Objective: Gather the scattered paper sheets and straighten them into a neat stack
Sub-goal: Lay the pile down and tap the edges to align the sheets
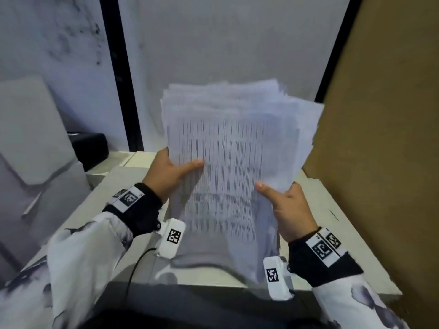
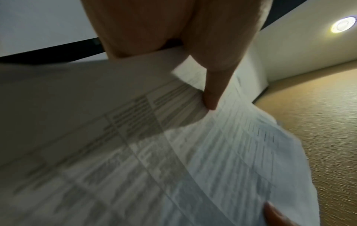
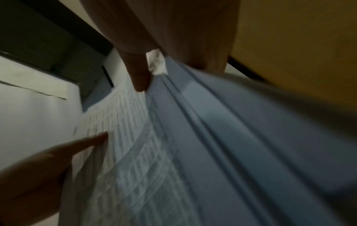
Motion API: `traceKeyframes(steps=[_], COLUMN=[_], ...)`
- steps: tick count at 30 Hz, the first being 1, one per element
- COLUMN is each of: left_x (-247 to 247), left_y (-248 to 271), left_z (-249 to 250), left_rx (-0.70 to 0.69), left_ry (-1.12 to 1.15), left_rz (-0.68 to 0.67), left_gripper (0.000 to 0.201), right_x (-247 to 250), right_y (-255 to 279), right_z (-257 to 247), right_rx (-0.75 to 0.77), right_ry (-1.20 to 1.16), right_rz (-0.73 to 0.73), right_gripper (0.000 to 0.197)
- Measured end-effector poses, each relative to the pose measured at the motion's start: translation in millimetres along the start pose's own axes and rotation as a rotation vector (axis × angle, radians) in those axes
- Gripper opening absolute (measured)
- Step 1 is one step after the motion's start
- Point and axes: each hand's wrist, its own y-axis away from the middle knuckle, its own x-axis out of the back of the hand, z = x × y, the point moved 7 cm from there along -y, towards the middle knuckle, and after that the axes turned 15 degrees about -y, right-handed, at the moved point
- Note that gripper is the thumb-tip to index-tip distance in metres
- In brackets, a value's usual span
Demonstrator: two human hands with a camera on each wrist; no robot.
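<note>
A bundle of printed paper sheets [image 1: 228, 148] stands upright in front of me, its top edges uneven and fanned toward the right. My left hand [image 1: 171, 172] grips its left edge, thumb across the printed front page. My right hand [image 1: 285, 200] grips the right edge lower down, thumb on the front. The bundle's lower edge is blurred just above the pale table [image 1: 123, 200]. In the left wrist view my left hand [image 2: 210, 100] presses its thumb on the sheets [image 2: 193, 152]. In the right wrist view my right hand [image 3: 141, 82] holds the staggered sheets [image 3: 193, 137].
A large brown cardboard panel [image 1: 384, 138] stands close on the right. A grey boxy machine [image 1: 31, 143] and a black device [image 1: 90, 148] sit to the left. A white wall with a black vertical strip [image 1: 118, 72] lies behind. A black cable [image 1: 135, 264] runs from my left wrist.
</note>
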Motion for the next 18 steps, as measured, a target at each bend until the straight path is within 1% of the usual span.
traceKeyframes(steps=[1,2,5,7,9,10,12,13,14,15,16,18], left_x=[3.6,5.5,2.1,-6.0,-13.2,-15.1,-16.0,-16.2,-16.9,-18.0,-18.4,-12.8], left_y=[0.9,3.3,12.3,22.1,31.9,36.0,40.5,40.4,40.2,40.1,40.1,40.1], left_z=[11.7,22.3,31.5,17.1,-10.1,-22.2,-34.7,-36.9,-37.7,-37.4,-36.8,-34.1], left_rx=[-0.051,-0.095,-0.147,-0.105,-0.036,-0.013,0.018,0.027,0.034,0.041,0.05,0.071], left_ry=[0.02,0.037,0.042,-0.01,-0.051,-0.058,-0.057,-0.047,-0.029,-0.006,0.022,0.062], left_rz=[0.067,0.125,0.23,0.239,0.202,0.175,0.141,0.142,0.155,0.175,0.197,0.239], left_gripper=[0.032,0.032,0.027,0.028,0.032,0.035,0.04,0.04,0.041,0.043,0.045,0.056], right_x=[-1.8,-3.3,-1.9,4.8,15.8,22.0,32.9,33.3,30.9,25.5,20.0,15.9], right_y=[-2.7,-4.0,-7.9,-6.0,-0.7,2.3,3.5,2.9,1.7,0.6,-0.6,-1.7], right_z=[-7.4,-12.8,-8.2,9.4,29.0,34.3,35.8,34.4,34.4,33.8,32.6,26.8], right_rx=[0.064,0.111,0.167,0.129,0.056,0.035,0.039,0.048,0.048,0.05,0.057,0.09], right_ry=[0.002,0.001,-0.014,0.008,0.043,0.058,0.055,0.048,0.048,0.055,0.068,0.085], right_rz=[0.009,0.033,0.077,0.104,0.081,0.073,0.08,0.076,0.062,0.036,0.012,0.009], right_gripper=[0.021,0.025,0.041,0.044,0.044,0.048,0.066,0.075,0.079,0.075,0.068,0.054])
